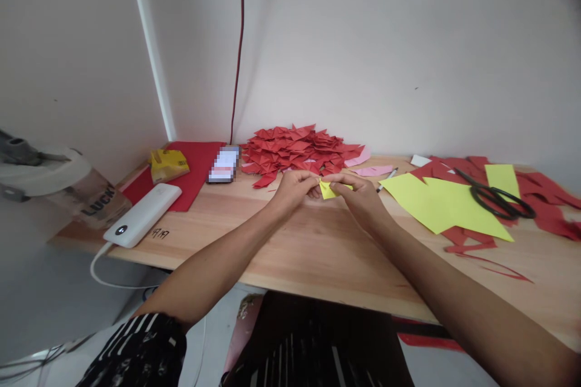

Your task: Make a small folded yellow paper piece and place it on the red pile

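Observation:
A small piece of yellow paper is held between my two hands, just above the wooden table. My left hand pinches its left edge with closed fingers. From the right, my right hand grips the same piece between thumb and fingers, covering part of it. Right behind my hands lies a heap of folded red paper pieces. Pink paper scraps and a pen are beside the heap, close to my right hand.
To the right lie a large yellow sheet, black-handled scissors and red paper offcuts. On the left are a phone, red sheets, a yellow packet, a white power bank with a cable and a clear bottle.

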`<state>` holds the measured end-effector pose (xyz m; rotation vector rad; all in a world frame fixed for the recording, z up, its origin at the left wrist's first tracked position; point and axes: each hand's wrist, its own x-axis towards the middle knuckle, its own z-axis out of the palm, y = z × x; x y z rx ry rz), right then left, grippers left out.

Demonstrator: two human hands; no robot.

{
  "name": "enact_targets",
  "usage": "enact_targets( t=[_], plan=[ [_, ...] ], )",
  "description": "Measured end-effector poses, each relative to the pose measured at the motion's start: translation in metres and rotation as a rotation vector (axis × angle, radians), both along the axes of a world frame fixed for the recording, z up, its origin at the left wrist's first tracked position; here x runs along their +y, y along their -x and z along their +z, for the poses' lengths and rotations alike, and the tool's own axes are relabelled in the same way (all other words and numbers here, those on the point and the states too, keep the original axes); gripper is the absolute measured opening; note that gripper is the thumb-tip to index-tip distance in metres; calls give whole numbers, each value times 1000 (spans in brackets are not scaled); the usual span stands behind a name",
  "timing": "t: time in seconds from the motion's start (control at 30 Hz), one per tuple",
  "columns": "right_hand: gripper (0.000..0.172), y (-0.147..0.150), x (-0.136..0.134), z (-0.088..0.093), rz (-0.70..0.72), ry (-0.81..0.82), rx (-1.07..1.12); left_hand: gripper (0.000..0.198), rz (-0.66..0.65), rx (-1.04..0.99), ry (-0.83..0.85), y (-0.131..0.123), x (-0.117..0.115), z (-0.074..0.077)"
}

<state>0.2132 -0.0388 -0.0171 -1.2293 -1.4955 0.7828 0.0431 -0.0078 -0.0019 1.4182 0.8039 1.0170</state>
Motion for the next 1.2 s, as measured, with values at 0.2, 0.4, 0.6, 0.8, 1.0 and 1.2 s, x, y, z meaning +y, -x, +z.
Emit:
enact_targets(
  t=[0.2, 0.4, 0.6, 0.8, 1.0, 1.2],
  plan=[
    [23, -2, 1, 1, -15, 10, -25, 21, -29, 10, -39, 1, -1, 0],
    [21, -2, 0, 5, -11, 0, -50, 33, -47, -20, -20, 1, 1, -6],
    [13, 1, 2, 3, 13, 15, -53, 36, -49, -6, -51, 2, 6, -8],
    [21, 0, 2, 5, 34, -28, -14, 22, 105, 187, -280, 1, 0, -3],
    [17, 2, 0, 7, 34, -74, -161, 25, 152, 329, -558, 2, -12, 1],
    [16, 0, 2, 7, 43, -89, -216, 21, 170, 348, -593, 2, -11, 0]
  ],
)
